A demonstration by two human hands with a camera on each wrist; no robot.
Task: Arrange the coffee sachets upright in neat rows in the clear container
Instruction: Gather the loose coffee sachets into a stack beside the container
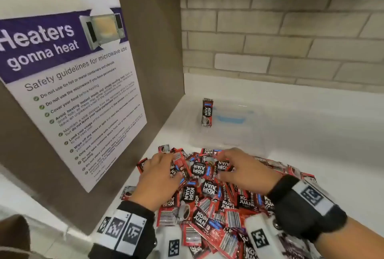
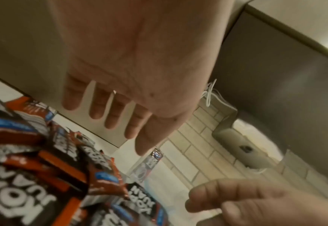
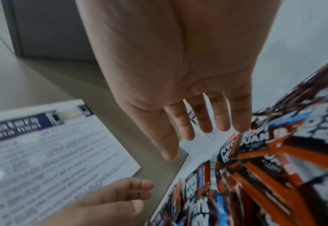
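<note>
Coffee sachets (image 1: 209, 200), red and black and marked KOPI JUAN, lie in a loose heap on the white counter (image 1: 311, 134) right in front of you, some face up, some showing barcodes. Your left hand (image 1: 158, 177) is spread over the heap's left side, palm down, fingers straight and apart; the left wrist view shows that palm above the packets with nothing held in it. Your right hand (image 1: 243, 167) hovers over the top of the heap, fingers extended and slightly fanned, and its wrist view shows an empty palm too. Whether your right fingertips actually touch a sachet is hard to tell, since the head view is blurred there.

Beyond the heap sits the clear container (image 1: 234, 132), with a blue patch showing through it. 1 upright sachet (image 1: 207, 112) stands at its far left corner.

A microwave safety poster (image 1: 68, 84) hangs on the brown panel to your left, and pale brick tiles (image 1: 280, 30) cover the back wall.
</note>
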